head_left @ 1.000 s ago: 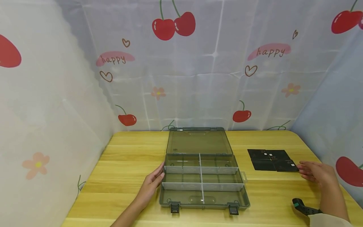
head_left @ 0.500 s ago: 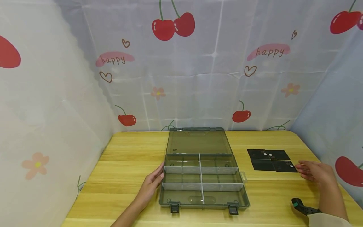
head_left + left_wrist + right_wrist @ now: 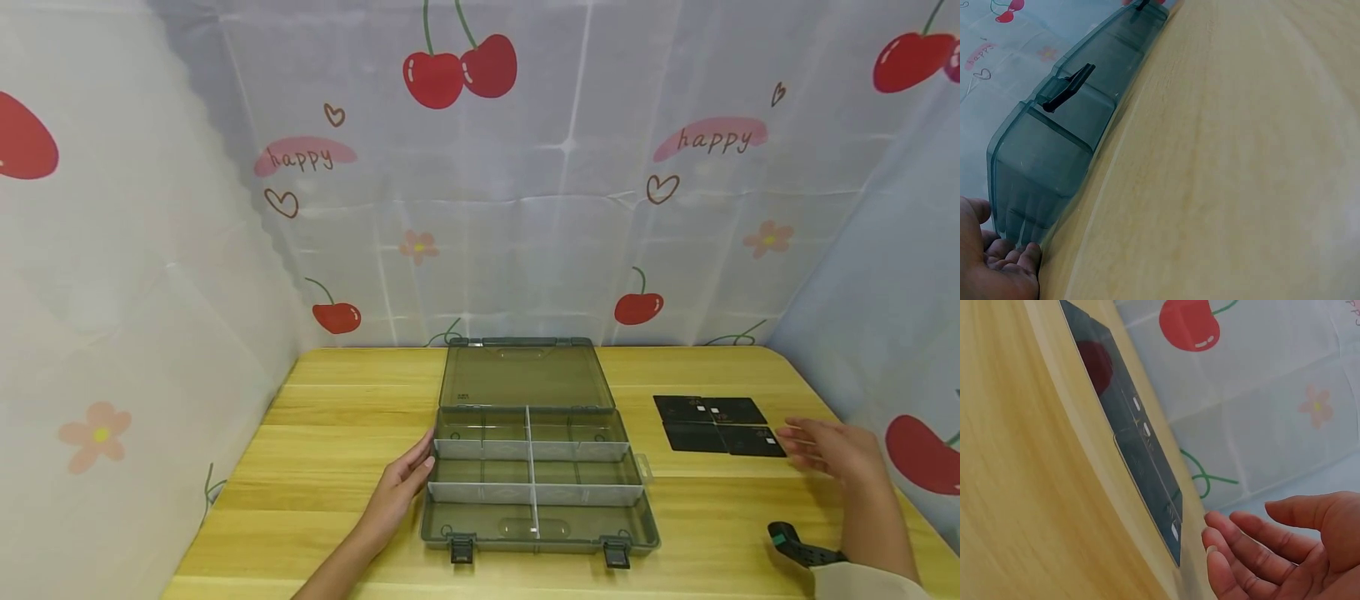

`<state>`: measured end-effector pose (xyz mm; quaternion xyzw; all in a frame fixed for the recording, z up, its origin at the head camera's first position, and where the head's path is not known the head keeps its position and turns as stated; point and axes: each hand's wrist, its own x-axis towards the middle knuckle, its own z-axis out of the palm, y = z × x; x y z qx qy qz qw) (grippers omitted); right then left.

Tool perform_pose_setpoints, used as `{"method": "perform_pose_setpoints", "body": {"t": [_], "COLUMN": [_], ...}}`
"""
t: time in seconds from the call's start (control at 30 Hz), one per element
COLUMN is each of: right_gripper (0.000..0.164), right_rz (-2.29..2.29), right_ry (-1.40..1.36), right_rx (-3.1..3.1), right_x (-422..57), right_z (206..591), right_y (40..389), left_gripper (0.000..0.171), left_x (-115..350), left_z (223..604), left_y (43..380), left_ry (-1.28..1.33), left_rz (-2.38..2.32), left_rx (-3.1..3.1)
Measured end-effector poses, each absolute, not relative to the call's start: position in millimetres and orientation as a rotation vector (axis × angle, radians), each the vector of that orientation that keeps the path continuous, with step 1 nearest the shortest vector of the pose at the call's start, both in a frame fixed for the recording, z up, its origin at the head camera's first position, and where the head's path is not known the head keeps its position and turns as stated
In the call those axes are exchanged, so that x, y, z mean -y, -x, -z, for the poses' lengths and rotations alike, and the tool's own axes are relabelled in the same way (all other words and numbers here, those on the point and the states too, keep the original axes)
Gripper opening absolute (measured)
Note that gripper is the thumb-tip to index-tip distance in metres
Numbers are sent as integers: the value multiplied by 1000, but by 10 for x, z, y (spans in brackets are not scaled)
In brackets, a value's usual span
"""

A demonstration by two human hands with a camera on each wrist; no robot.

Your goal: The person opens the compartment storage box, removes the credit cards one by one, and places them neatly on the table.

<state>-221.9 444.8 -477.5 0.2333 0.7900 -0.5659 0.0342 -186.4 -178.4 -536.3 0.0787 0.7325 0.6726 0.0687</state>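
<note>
A translucent grey-green plastic organizer box [image 3: 480,515] lies on the table with its lid [image 3: 525,375] folded back. White dividers split it into several compartments, none with anything inside. My left hand [image 3: 397,487] rests along its left side; in the left wrist view the fingertips [image 3: 1030,255] meet the side wall near the tabletop. Several black cards [image 3: 693,437] with gold lettering and small white squares lie flat, edge to edge, to the right. Beside their right edge hovers my right hand [image 3: 840,454], fingers loosely bent and holding nothing, the fingertips [image 3: 1213,550] apart from the nearest card.
Two black latches [image 3: 462,550] hang at the box's front, and a clear tab [image 3: 645,468] sticks out on its right. A black strap device [image 3: 802,547] is on the right wrist. Cherry-print cloth [image 3: 495,250] walls the wooden table [image 3: 337,433] at back and sides.
My right hand has shifted slightly left and up beside the cards. The left hand, box and cards stay where they were.
</note>
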Motion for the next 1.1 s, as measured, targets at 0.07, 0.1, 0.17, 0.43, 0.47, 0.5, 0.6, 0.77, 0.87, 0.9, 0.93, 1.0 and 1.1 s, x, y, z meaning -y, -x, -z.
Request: {"method": "perform_pose_setpoints", "body": {"t": [0.07, 0.1, 0.17, 0.43, 0.47, 0.5, 0.6, 0.77, 0.87, 0.9, 0.93, 1.0, 1.1], "right_gripper": [65, 65, 70, 67, 67, 70, 69, 62, 62, 63, 64, 65, 62], "right_rz": [1718, 1715, 1706, 1685, 1677, 1669, 1657, 1637, 1602, 1583, 1565, 1540, 1509], "right_ry": [-664, -636, -591, -410, -382, -354, -268, -174, -161, -152, -150, -128, -90], "right_rx": [-2462, -2477, -2509, -2637, -2650, -2661, -2666, -2695, -2737, -2751, -2763, -2775, -2793], "right_x": [-4421, -4405, -4357, -4093, -4047, -4000, -3867, -3654, -3524, -3481, -3435, -3342, -3217], "right_z": [4749, 4738, 4714, 4610, 4591, 4571, 4508, 4398, 4317, 4291, 4267, 4226, 4178], "right_y": [2222, 2225, 2232, 2265, 2269, 2273, 2288, 2309, 2322, 2328, 2336, 2354, 2372], "left_gripper": [55, 55, 55, 56, 56, 55, 55, 55, 55, 55, 56, 56, 57], "left_x": [1781, 1782, 1785, 1781, 1782, 1783, 1787, 1823, 1837, 1839, 1842, 1853, 1878], "left_z": [5368, 5372, 5378, 5384, 5383, 5383, 5387, 5371, 5344, 5336, 5326, 5307, 5276], "left_y": [1865, 1866, 1866, 1911, 1918, 1925, 1939, 1955, 1978, 1985, 1991, 2004, 2016], "left_ry": [-234, -233, -229, -248, -250, -244, -233, -197, -170, -159, -155, -144, -150], "left_rz": [-2025, -2024, -2021, -2023, -2022, -2022, -2025, -2038, -2063, -2072, -2079, -2082, -2078], "left_rx": [-2207, -2208, -2210, -2218, -2217, -2214, -2210, -2170, -2133, -2123, -2116, -2113, -2132]}}
